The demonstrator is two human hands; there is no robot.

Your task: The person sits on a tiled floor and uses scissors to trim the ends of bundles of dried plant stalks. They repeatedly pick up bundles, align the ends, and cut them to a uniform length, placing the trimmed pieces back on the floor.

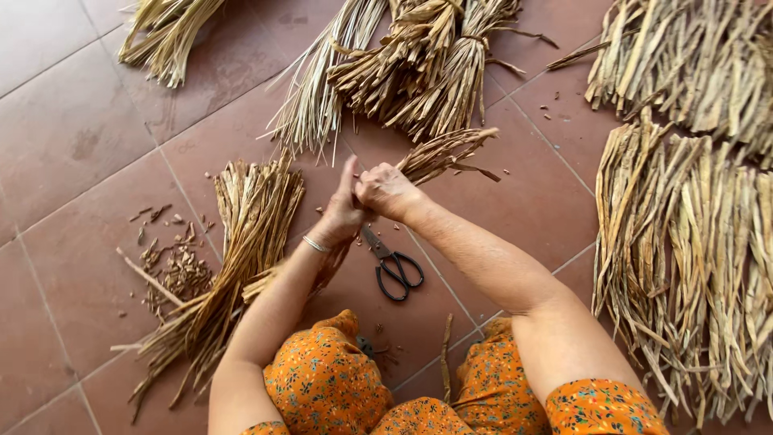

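While the person is sitting on the tiled floor (72, 145) in an orange flowered dress, both hands are working one small bundle of dried straw (439, 155) out in front of the knees. The right hand (389, 191) is clenching around the bundle's near end, and the left hand (342, 213), a thin bangle at its wrist, is pressing against it with fingers half raised, seemingly pinching a strand. I judge the strips brittle: pulled too hard, one could be snapping or slipping loose so the bundle is fanning apart. The bundle is looking pale tan, flat-bladed and frayed at its far tip, pointing away toward the tied sheaves (419, 64). Black scissors (392, 264) are lying open-handled on the floor just beneath the wrists, a loose sheaf (233, 258) beside the left arm, long strips (684, 258) spreading at the right.
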